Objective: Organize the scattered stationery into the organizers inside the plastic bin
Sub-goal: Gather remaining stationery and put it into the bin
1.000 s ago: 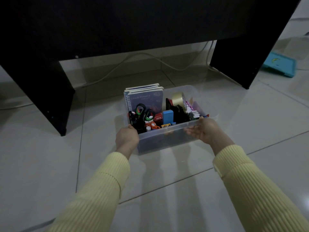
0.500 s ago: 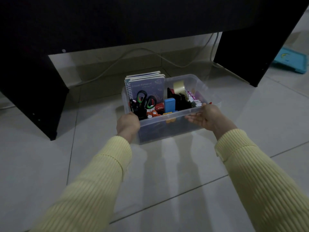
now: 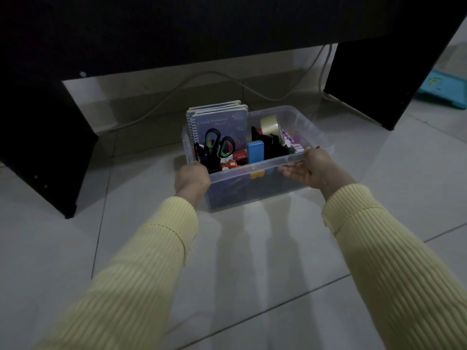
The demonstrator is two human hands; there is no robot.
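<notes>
Left hand is closed over the near-left corner of the clear plastic bin. Right hand grips the near-right rim, fingers under the lip. Bin sits on the tiled floor before a dark desk. Inside stand notebooks, scissors, and a tape roll.

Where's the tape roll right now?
Head view: the tape roll stands in the right half of the plastic bin, behind the black organizer, right of the notebooks.

Clear plastic bin on floor, upright; notebooks, scissors, tape inside.
</notes>
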